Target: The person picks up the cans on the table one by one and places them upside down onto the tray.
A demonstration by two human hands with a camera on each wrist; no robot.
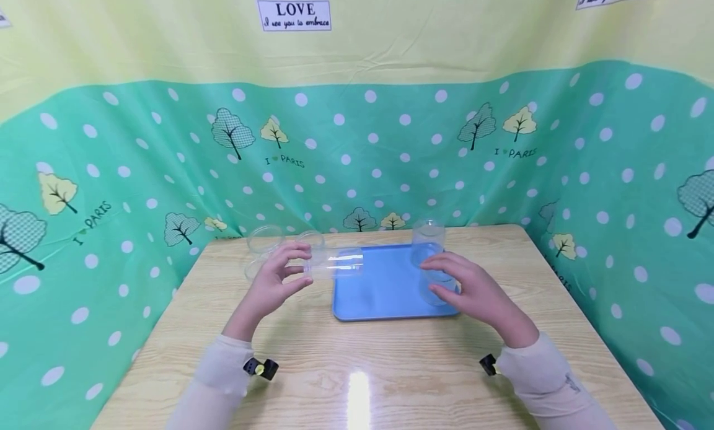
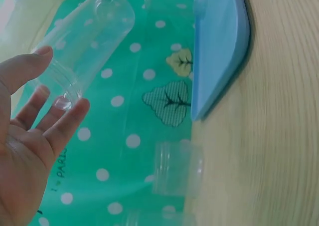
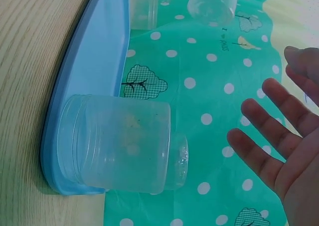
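Observation:
My left hand (image 1: 277,276) grips a clear plastic jar (image 1: 337,263) by its ringed neck. That jar lies sideways in the air, its closed base towards the left part of the blue tray (image 1: 385,297). The left wrist view shows the thumb and fingers around the neck of this jar (image 2: 92,34). My right hand (image 1: 476,289) hovers over the tray's right side with fingers spread, holding nothing. Below it a clear jar (image 3: 122,143) stands neck down on the tray; the right wrist view shows space between fingers and jar. Another clear jar (image 1: 428,235) stands behind it.
Several clear jars, one of them a short jar (image 2: 175,168), stand on the wooden table (image 1: 312,362) left of the tray. A green dotted curtain (image 1: 374,151) encloses the table at the back and sides.

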